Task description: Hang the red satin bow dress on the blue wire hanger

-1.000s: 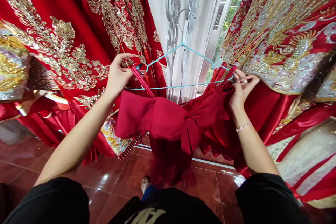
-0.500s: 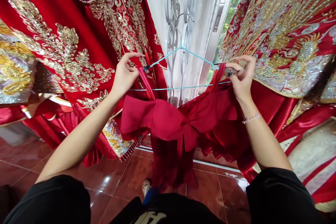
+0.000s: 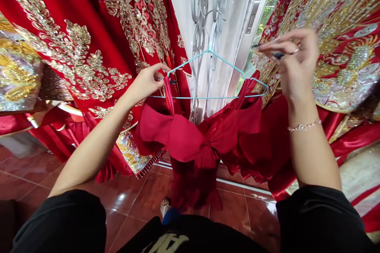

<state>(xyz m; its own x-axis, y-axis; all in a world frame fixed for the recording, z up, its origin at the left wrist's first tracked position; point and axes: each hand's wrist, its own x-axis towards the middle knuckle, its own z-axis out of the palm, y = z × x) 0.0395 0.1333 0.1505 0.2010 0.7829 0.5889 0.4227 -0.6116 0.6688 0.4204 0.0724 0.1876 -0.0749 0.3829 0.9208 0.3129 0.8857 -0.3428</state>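
A red satin dress with a large bow across its front hangs on a light blue wire hanger. My left hand pinches the dress's left strap at the hanger's left arm, and a small black clip sits beside the fingers. My right hand is raised up and right, clear of the dress, and its fingertips hold a thin black clip. The right strap lies over the hanger's right arm.
Red robes with gold embroidery hang close on both sides. Behind the hanger are a white curtain and a metal scrollwork grille. Below lies a glossy red tile floor, and my black-clothed body fills the bottom edge.
My right hand has lifted up and right off the right strap, carrying the black clip. The dress sits slightly lower on the hanger, and my left hand stays at the left strap.
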